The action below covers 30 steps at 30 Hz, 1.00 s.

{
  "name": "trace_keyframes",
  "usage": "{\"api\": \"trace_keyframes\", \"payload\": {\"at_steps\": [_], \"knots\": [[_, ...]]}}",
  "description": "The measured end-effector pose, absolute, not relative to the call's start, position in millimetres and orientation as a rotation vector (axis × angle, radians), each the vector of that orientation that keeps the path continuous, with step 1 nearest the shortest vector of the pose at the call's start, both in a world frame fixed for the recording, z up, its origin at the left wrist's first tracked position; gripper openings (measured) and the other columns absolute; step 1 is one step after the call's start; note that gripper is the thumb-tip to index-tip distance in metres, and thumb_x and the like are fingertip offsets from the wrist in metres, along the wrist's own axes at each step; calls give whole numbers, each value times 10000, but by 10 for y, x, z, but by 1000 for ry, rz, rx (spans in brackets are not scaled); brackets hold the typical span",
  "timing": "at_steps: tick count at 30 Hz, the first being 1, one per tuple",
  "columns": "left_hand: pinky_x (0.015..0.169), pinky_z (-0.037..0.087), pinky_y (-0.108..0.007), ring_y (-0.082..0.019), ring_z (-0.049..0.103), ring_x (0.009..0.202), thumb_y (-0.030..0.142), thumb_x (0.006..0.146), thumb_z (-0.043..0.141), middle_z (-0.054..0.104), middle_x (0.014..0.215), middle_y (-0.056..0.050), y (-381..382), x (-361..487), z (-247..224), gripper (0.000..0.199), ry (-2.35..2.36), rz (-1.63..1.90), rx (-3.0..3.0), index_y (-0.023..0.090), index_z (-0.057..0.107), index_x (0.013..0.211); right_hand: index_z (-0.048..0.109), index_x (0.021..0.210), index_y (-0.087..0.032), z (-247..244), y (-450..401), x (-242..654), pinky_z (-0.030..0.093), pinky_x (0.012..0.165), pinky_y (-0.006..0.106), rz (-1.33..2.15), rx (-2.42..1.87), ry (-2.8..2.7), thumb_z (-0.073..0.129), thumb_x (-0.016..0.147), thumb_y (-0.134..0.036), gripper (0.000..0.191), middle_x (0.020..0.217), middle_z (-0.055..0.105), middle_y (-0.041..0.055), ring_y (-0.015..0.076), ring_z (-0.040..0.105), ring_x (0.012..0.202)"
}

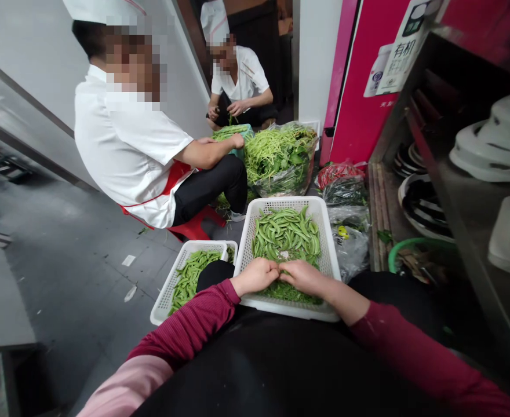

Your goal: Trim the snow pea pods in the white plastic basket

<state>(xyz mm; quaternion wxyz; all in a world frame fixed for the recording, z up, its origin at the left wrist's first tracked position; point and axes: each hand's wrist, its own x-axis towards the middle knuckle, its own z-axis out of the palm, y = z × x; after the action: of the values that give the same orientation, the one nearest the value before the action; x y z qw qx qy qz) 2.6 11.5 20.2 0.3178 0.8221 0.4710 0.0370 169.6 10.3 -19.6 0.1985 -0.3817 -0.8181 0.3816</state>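
Observation:
Green pea pods [287, 231] lie heaped in a white perforated basket [331, 255] in front of my lap. Over the near part of this basket, my left hand [257, 275] and my right hand [302, 277] meet at the fingertips. Both are closed in a pinch, and whatever is between the fingers is too small to make out. Thin green scraps [287, 293] lie beneath my hands at the basket's near end. To the left, a second white basket [161, 295] holds more green pods [194, 275].
Two people in white sit beyond, one at the left [128, 133], one at the back [248, 75]. Leafy green stems [276, 153] fill a large bag. Plastic bags [350, 246], a green-rimmed basket [396, 249] and a metal shelf [467, 220] stand at the right.

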Motion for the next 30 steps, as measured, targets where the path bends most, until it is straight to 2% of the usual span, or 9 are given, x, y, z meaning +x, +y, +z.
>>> {"api": "trace_keyframes", "payload": {"at_steps": [3,5,8,10,11,14,18,22,30], "knots": [[533,319,-195,-85,401,536,286,815,334,441,540,18,78,107,96,335,1424,500,2047,136,512,573,545,703,-176,-216,80,1608,457,628,291,1446,-1168,-1715,512,774,-282,132,622,632,15,147,604,582],[520,337,-196,-87,410,516,277,835,269,442,529,14,47,137,7,372,1483,518,1919,134,520,600,515,692,-171,-215,140,1646,470,586,274,1623,-1140,-1259,549,750,-339,181,608,631,10,137,607,542],[543,378,-212,-104,452,523,213,787,324,466,537,-4,-10,89,-128,300,1404,65,1995,137,559,615,491,682,-177,-166,324,1881,484,565,253,1527,-1113,-696,627,690,-348,219,691,653,22,134,625,593],[611,409,-237,-139,503,640,192,714,441,521,668,-42,-22,15,-200,171,1335,-252,2200,137,603,703,481,663,-185,-114,460,2098,495,553,247,1358,-1080,-472,641,679,-318,208,735,657,20,127,624,607],[651,418,-249,-157,512,712,177,688,478,532,762,-65,-4,-17,-226,178,1333,-326,2311,135,613,795,484,659,-188,-90,514,2193,500,543,247,1302,-1058,-407,635,682,-300,190,738,655,17,122,617,593],[744,419,-266,-173,491,856,114,709,458,490,940,-94,176,-27,-273,345,1367,-283,2572,140,541,1042,528,690,-183,-62,576,2309,487,474,228,1322,-1046,-357,618,684,-255,116,665,626,-3,90,558,486],[749,422,-326,-206,472,906,104,801,365,474,925,-105,553,127,-323,240,1296,-419,2739,122,571,922,567,795,-160,-120,487,2116,335,332,158,1594,-1057,-493,656,634,-259,209,541,502,-57,47,436,385],[692,428,-359,-235,492,890,128,841,325,476,931,-138,683,187,-416,248,1242,-551,2817,92,566,886,544,757,-151,-173,427,1984,185,307,145,1739,-1054,-625,690,597,-330,281,503,404,-83,26,346,360],[716,433,-301,-171,564,799,122,840,334,518,928,-106,628,22,-348,238,1315,-560,2693,131,499,1012,532,768,-160,-198,423,1966,199,300,158,1657,-1188,-921,648,615,-334,259,508,444,-70,40,363,356]]}}
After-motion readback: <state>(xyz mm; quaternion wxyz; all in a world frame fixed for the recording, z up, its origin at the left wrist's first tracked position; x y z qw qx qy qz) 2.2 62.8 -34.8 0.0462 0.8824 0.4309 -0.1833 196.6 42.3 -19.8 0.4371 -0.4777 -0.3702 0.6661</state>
